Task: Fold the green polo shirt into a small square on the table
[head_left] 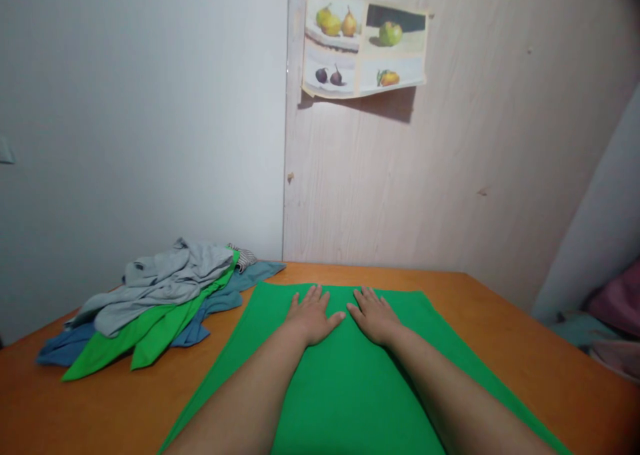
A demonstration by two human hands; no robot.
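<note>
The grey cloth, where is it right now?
In the head view, the grey cloth lies atop the fabric pile on the left side of the orange table, left of the spread green cloth.

on the table (505, 315), a cloth (350, 395) lies right of a clothes heap (167, 285), a wall (390, 195) behind both.
</note>
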